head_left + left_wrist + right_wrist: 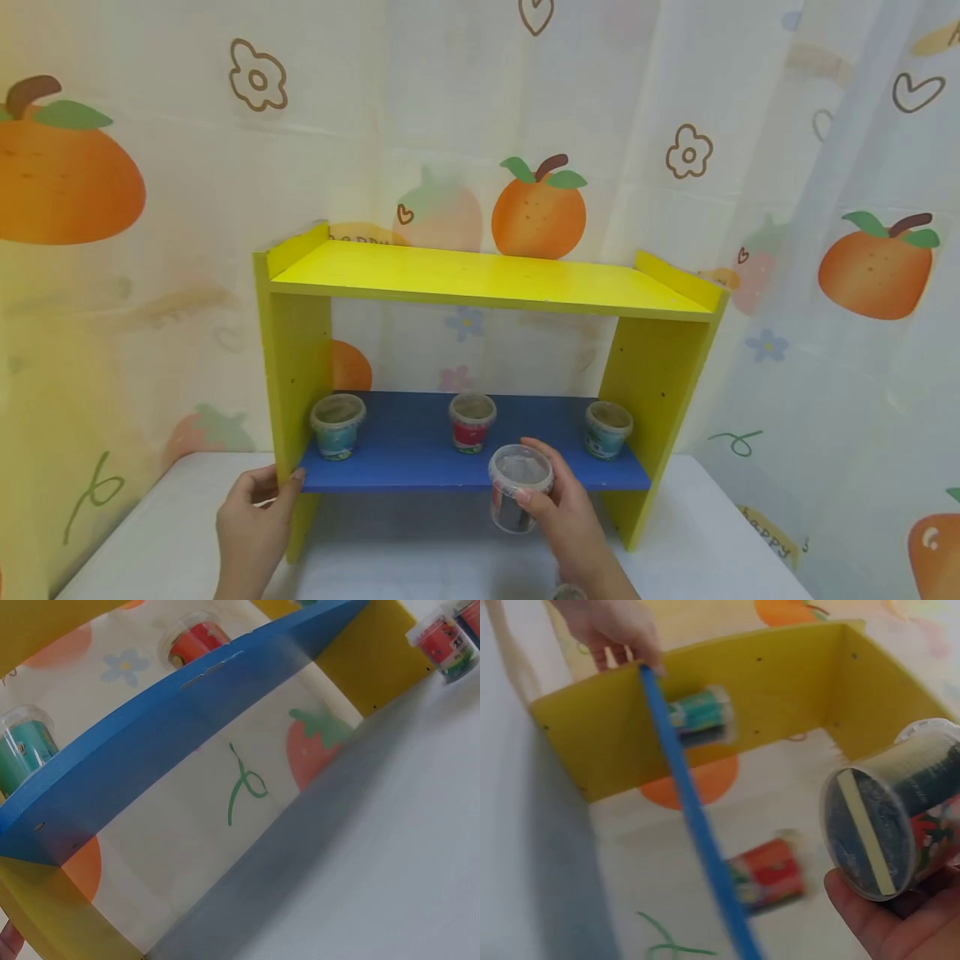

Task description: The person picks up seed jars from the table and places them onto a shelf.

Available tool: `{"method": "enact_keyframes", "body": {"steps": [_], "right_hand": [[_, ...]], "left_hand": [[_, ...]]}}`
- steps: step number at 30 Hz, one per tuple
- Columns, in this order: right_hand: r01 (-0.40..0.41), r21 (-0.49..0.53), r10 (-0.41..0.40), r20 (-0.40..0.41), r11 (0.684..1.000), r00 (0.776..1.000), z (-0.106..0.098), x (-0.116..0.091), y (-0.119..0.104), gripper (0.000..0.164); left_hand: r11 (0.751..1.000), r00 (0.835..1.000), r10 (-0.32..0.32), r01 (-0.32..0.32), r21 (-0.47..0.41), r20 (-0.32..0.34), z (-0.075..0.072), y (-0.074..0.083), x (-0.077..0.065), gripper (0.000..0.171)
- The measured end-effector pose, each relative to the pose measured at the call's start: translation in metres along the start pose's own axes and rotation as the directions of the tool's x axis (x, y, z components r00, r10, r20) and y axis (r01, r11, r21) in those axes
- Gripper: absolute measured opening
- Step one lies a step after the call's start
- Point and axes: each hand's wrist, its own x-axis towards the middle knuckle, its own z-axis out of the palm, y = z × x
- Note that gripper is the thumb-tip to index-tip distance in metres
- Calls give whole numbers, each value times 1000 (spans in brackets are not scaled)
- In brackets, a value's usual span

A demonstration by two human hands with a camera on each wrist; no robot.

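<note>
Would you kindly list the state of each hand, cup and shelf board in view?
Left hand: gripping the shelf's left side panel.
Right hand: holding a lidded cup upright, before the blue board.
Three cups: upright on the blue board, apart.
Yellow top board: bare.

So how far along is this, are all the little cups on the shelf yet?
Three cups already stand in a row on the blue shelf. The right hand holds a fourth cup just in front of its edge, not yet set down. The left hand grips the yellow frame.
</note>
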Motion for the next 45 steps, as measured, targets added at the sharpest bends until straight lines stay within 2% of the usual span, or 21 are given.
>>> {"method": "enact_keyframes", "body": {"steps": [4, 9, 13, 18, 23, 28, 32, 39, 43, 45], "right_hand": [[69, -72, -75, -93, 995, 993, -12, -1, -22, 49], [163, -169, -188, -146, 972, 971, -29, -1, -52, 50], [181, -256, -233, -190, 950, 954, -45, 0, -76, 51], [222, -381, -323, -225, 898, 919, -63, 1, -104, 53], [270, -438, -405, -250, 857, 879, -75, 7, -134, 56], [259, -481, -429, -284, 838, 858, -89, 20, -161, 60], [178, -521, -385, -321, 835, 865, -102, 38, -176, 69], [34, -541, -243, -319, 840, 916, -123, 71, -191, 84], [-65, -569, -154, -329, 820, 932, -126, 82, -200, 93], [-110, -597, -122, -335, 795, 934, -127, 87, -205, 97]], "left_hand": [[1000, 1000, 4, -4, -8, 6, -1, 0, 0, 38], [1000, 1000, 17, -17, -4, -5, -2, 1, 0, 37], [999, 999, 34, -34, -5, -12, -1, 0, 1, 36], [999, 999, 46, -46, -1, -17, -2, -2, 0, 36], [999, 999, 40, -40, 3, -18, -3, -1, 0, 36], [999, 999, 32, -32, 1, -17, -2, 0, 0, 36], [999, 999, 36, -36, -1, -23, -1, 0, 0, 36], [999, 999, 37, -37, -3, -26, -1, -2, 0, 36], [999, 999, 37, -37, -1, -26, 0, -1, 0, 34], [999, 999, 41, -41, -3, -26, 0, -1, 0, 34]]}}
